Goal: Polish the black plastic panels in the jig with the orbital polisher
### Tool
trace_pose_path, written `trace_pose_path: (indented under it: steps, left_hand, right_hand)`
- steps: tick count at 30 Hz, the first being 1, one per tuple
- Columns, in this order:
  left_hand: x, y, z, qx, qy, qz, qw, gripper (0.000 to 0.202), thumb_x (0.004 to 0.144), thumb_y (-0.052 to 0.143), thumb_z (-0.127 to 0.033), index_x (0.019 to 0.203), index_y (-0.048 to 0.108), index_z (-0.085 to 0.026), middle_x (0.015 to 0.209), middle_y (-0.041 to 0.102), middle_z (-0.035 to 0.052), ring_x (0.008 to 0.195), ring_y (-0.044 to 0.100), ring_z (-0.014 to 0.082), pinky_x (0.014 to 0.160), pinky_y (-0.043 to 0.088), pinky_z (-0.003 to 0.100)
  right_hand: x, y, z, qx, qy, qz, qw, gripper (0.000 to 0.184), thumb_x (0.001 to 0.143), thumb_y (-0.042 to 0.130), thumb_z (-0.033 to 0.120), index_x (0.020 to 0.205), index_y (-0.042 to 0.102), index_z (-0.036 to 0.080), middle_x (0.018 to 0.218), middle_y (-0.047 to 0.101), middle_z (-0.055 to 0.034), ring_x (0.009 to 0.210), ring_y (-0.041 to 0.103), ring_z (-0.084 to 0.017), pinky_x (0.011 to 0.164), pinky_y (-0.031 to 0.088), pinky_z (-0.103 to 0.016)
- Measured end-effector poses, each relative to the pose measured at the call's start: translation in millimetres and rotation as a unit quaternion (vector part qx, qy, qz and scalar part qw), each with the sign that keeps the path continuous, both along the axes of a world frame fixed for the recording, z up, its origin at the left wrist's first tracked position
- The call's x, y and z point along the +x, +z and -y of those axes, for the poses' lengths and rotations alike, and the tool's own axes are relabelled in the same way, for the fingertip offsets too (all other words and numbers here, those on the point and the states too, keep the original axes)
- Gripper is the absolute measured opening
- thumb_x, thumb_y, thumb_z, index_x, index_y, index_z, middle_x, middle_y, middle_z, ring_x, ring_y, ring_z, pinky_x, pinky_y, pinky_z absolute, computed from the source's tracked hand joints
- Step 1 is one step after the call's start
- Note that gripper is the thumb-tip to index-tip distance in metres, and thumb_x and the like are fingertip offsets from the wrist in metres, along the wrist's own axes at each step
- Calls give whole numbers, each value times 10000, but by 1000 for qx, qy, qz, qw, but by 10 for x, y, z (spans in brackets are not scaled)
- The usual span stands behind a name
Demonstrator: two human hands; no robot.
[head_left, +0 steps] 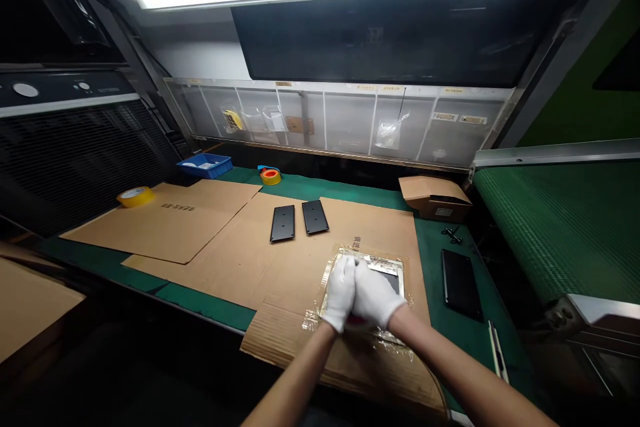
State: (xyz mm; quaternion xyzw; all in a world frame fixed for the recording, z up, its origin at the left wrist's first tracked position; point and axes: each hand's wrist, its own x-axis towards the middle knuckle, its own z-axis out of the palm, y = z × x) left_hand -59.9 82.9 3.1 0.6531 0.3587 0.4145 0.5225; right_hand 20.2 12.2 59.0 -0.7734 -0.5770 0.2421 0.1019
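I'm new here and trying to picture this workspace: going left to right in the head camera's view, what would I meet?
Yellow tape roll, blue tray, one black panel, another black panel, left gloved hand, right gloved hand, cardboard box, green conveyor belt.

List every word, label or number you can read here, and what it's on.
White bin label: starts "F"; rest too blurred.
White label to its right: too blurred.
Yellowish strip labels: too small.
Left cardboard sheet: printed characters, too blurred.
Right cardboard sheet: printed characters, too blurred.
Carton label: too small.
Far-left panel: markings too small.
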Motion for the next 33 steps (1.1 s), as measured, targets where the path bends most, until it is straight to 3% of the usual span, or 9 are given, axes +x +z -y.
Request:
trace_pose_path:
  steps: [3,9,11,17,20,23,28,30,33]
  left_hand:
    - [51,-21,145,62,-8,-58,996,330,1049,378,-380,913,649,-249,998,717,111,991,657,301,985,511,499]
    - [813,349,-440,63,-70,-113,989,336,1053,347,-300,800,560,-239,933,716,140,940,671,269,962,548,435]
    - [918,352,-424,65,-82,-115,988,305,1038,370,-266,782,535,-240,942,718,131,947,676,259,985,544,413]
    - [473,55,563,93,-95,-94,987,335,1041,352,-354,819,588,-270,942,702,108,978,664,317,1020,520,483]
    - [342,5,808,60,-63,-32,996,306,1022,435,-402,819,653,-336,913,703,80,952,666,352,1000,521,513]
    - [563,40,594,4,-51,37,998,167,973,559,-373,893,706,-364,1019,743,57,1085,658,361,1132,465,507]
    - [1024,182,67,-47,-85,26,995,150,938,604,-279,982,742,-239,1264,757,122,1334,595,380,1284,324,504]
    - [949,197,65,-50,-85,25,995,166,927,640,-296,1037,755,-251,1323,747,98,1373,586,378,1287,334,502]
    - [548,71,279,-39,-60,32,997,226,940,656,-364,1139,764,-347,1356,742,12,1387,596,346,1282,371,491]
  right_hand:
    - [120,-46,4,26,5,3,1000,699,806,785,218,1450,547,87,1248,717,-199,924,755,-272,797,568,-325]
    - [621,184,-414,38,-79,41,995,497,923,651,246,1398,591,113,1291,692,-236,1129,727,-314,918,533,-335]
    - [686,187,-363,33,-109,50,992,487,935,636,263,1395,585,112,1295,683,-243,1148,724,-329,920,532,-342]
    - [398,-133,599,-10,-151,28,988,523,887,651,249,1388,546,141,1077,745,-176,985,764,-324,824,528,-351]
    - [309,-223,804,6,-142,21,990,517,934,593,243,1437,511,157,1067,742,-170,974,764,-317,822,513,-355]
    - [495,-187,577,36,-142,34,989,468,954,575,263,1405,551,142,1068,734,-177,987,756,-311,808,492,-338]
    - [1029,-56,26,53,-132,51,989,435,964,589,339,1369,632,186,1197,716,-180,1086,725,-300,831,468,-335]
    - [1195,-67,-58,55,-143,52,987,515,954,601,354,1440,592,185,1233,716,-187,1122,713,-291,850,470,-327]
    - [1415,-164,-59,38,-197,54,978,621,918,615,344,1506,537,162,1293,695,-229,1115,720,-308,845,489,-341]
